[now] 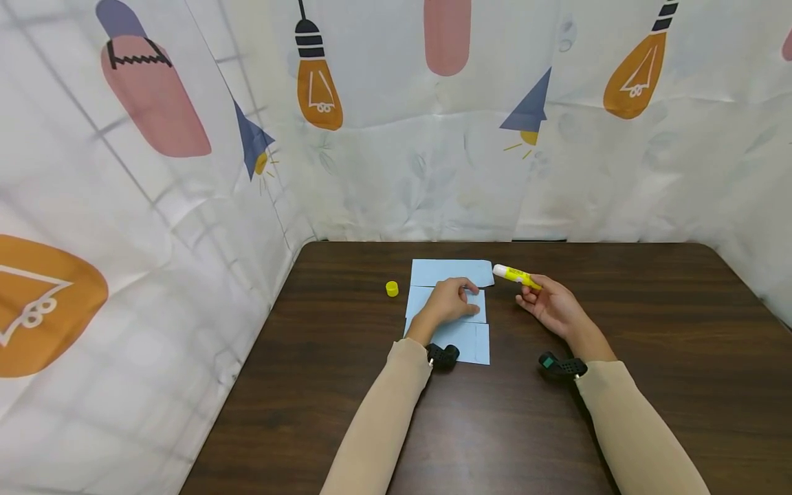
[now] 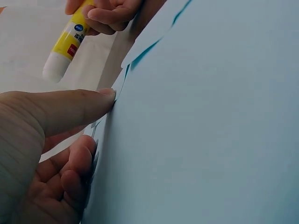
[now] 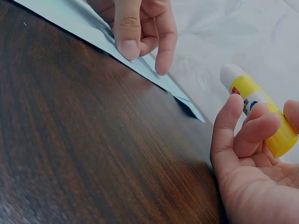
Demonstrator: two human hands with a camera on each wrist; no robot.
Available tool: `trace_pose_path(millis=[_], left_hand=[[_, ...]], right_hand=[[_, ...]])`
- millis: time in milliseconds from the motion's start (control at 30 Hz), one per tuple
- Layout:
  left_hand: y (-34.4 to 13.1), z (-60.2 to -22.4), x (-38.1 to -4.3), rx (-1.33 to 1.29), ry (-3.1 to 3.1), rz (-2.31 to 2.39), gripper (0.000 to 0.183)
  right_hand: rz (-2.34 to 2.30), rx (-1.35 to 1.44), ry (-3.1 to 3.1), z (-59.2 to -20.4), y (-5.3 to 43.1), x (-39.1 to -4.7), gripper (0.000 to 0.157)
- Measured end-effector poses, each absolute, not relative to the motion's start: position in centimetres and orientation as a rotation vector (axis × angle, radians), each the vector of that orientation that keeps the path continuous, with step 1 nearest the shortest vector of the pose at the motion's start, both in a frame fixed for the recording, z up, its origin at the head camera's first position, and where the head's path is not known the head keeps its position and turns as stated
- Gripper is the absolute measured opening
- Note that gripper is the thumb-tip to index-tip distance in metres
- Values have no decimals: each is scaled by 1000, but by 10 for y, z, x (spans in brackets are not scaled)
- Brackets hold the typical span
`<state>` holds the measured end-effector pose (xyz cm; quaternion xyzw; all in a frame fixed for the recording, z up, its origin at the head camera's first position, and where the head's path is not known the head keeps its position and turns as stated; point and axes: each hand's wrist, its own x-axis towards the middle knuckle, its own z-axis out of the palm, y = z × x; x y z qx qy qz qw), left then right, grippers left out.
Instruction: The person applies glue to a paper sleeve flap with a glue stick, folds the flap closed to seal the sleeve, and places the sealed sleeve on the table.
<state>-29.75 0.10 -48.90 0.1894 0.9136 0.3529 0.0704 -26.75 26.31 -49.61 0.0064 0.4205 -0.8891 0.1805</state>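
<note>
Three light blue paper pieces lie in a column on the table: a top strip (image 1: 442, 272), a middle piece (image 1: 418, 298) and a bottom piece (image 1: 473, 346). My left hand (image 1: 447, 302) rests on the middle piece, its thumb and fingertips spread on the paper and partly covering it. In the left wrist view, the thumb (image 2: 77, 106) touches near a paper edge. My right hand (image 1: 555, 307) holds a yellow glue stick (image 1: 518, 276) just right of the papers, its uncapped white end pointing left. The glue is raised clear of the paper.
A yellow cap (image 1: 392, 289) stands on the dark wooden table (image 1: 322, 385), left of the papers. A printed white curtain (image 1: 383, 179) hangs behind the table and along its left side. Each wrist wears a black strap-on camera.
</note>
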Motion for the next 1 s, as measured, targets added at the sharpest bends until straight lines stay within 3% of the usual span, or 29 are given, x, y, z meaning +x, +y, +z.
trace_pose_path(millis=[500,1000], left_hand=[[-1,-481,-295,629,2694,982,32],[-7,-478,-300,576,2916,1112,17]], right_hand=[[-2504,-20,1191,-495,261,-267,16],[-2497,104,1277,-488,258,-267,16]])
